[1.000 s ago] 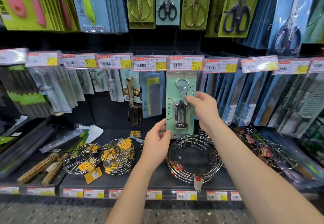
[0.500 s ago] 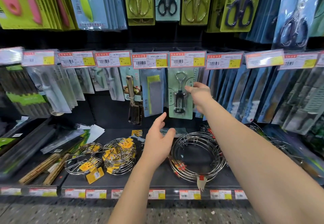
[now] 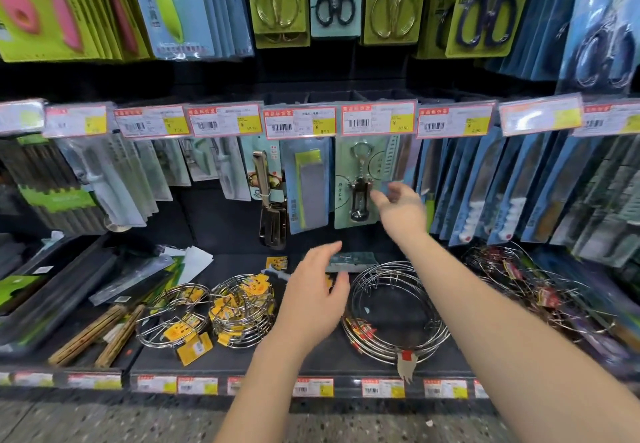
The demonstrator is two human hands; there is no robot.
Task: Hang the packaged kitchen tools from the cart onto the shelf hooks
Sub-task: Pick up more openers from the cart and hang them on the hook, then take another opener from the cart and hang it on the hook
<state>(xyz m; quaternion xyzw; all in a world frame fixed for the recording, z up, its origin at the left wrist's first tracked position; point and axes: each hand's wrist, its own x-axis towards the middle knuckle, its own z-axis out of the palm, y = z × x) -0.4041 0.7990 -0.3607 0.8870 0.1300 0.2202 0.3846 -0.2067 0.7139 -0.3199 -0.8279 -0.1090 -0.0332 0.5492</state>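
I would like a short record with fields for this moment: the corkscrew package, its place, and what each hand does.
item: corkscrew package, pale green card
place: hangs in the middle row, directly under a price tag; the hook is hidden behind the tag
right hand: open, holds nothing, fingers spread at the package's right edge; whether they touch it cannot be told
left hand: open, holds nothing, above the lower shelf, beside the wire ring rack
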